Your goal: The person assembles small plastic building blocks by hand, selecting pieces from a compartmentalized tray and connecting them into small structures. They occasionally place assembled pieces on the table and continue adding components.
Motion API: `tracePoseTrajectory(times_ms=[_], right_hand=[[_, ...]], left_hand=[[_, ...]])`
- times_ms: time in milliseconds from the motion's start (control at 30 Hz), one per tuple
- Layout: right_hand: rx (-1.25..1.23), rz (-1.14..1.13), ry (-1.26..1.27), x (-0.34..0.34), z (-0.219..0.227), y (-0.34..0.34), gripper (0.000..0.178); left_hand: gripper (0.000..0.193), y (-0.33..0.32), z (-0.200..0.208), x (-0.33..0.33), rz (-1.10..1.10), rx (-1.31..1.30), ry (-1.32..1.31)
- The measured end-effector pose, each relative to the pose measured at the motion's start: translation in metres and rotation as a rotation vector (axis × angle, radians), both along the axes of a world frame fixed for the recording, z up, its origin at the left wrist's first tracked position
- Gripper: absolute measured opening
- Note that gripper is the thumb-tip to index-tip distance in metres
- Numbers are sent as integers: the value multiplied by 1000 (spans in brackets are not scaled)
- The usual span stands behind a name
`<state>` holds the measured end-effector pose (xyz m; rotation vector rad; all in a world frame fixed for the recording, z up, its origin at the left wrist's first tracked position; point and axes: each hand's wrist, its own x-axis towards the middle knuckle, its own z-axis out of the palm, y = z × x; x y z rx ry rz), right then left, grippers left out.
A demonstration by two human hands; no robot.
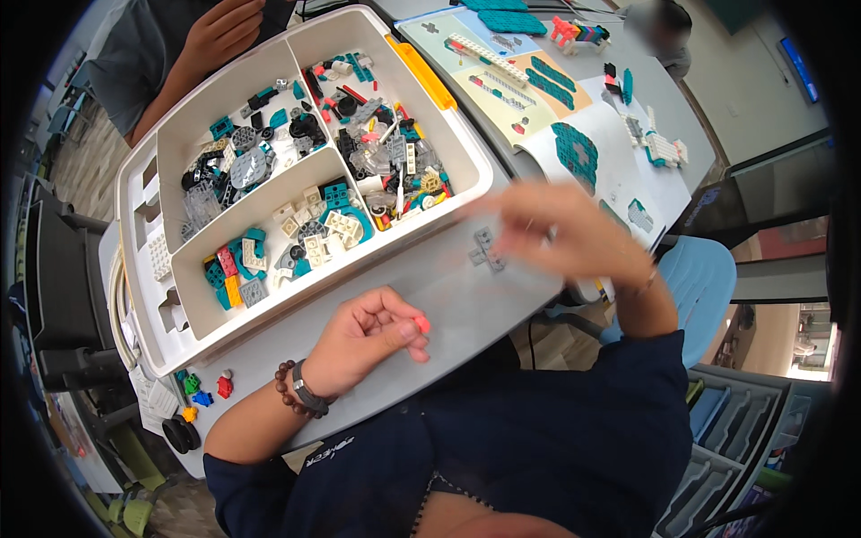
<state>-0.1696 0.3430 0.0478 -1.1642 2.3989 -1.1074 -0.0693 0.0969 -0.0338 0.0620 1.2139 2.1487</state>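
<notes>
Above the table's near edge, my left hand (372,332) pinches a small coral-coloured building piece (421,324) between thumb and fingertips. My right hand (560,229) is to the right, over the front corner of the sorting tray and the table, smeared by motion. Whether its fingers hold anything is too blurred to tell. On the table beside its fingers lies a grey cross-shaped connector piece (486,250). The white sorting tray (300,289), divided into compartments, stands in front of my hands with many bricks, wheels and beams in teal, grey, white, black and red.
An open instruction booklet (560,67) lies at the back right, with white and teal built parts (664,148) near it. Small coloured figures (199,393) and black wheels (181,433) sit at the left front. Another person's hand (222,34) is behind the tray. A blue chair (695,278) stands right.
</notes>
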Motion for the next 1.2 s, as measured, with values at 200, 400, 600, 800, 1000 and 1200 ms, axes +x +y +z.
tracePoseTrajectory(times_ms=[200, 400, 600, 800, 1000, 1200], right_hand=[[592, -435, 200, -73, -10, 44, 25], [607, -320, 145, -89, -18, 50, 25], [48, -296, -165, -44, 0, 30, 19], [-389, 10, -723, 22, -22, -10, 14], [-475, -17, -979, 21, -32, -44, 24], [-520, -1, -906, 28, -40, -62, 29]], left_hand=[[12, -7, -8, -9, -11, -2, -17], [13, -4, -5, -9, -23, -40, 67], [16, -8, -8, -7, -8, -40, 14], [25, -6, -7, -11, -32, -61, 58], [21, -5, -6, 0, 132, -34, 111], [16, -11, 7, 5, 192, -66, 227]])
